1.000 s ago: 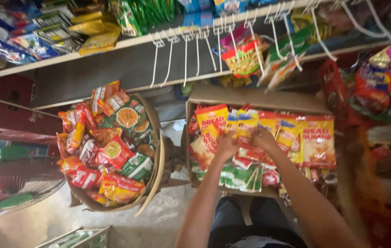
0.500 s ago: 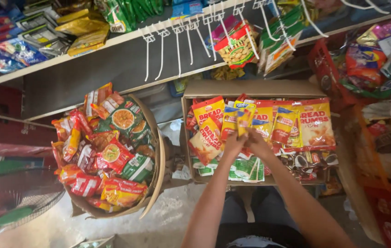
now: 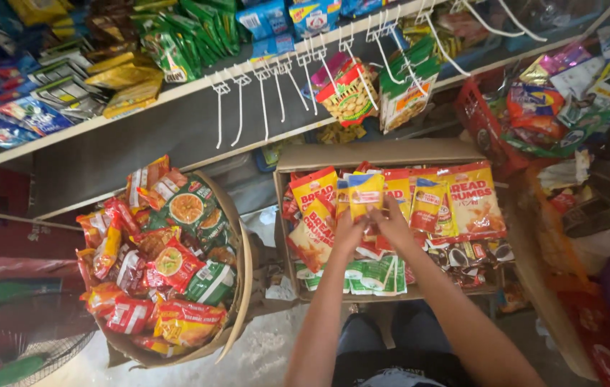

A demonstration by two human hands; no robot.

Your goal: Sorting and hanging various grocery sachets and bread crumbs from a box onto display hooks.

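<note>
Glossy yellow-blue sachet (image 3: 364, 195), seemingly pinched by both hands (image 3: 351, 229) (image 3: 393, 223) above cardboard box (image 3: 377, 153).

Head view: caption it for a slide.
Both hands, left hand and right hand, hold a yellow packet above a cardboard box.

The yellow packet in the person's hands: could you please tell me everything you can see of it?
The yellow packet is a small, flat, glossy pouch, plastic by its look, yellow with a blue band near its top and print on its face. It stands upright above the open cardboard box, among taller orange and yellow packets of the same sort. The left hand and the right hand pinch its lower edge from either side, hiding its bottom part.
</note>
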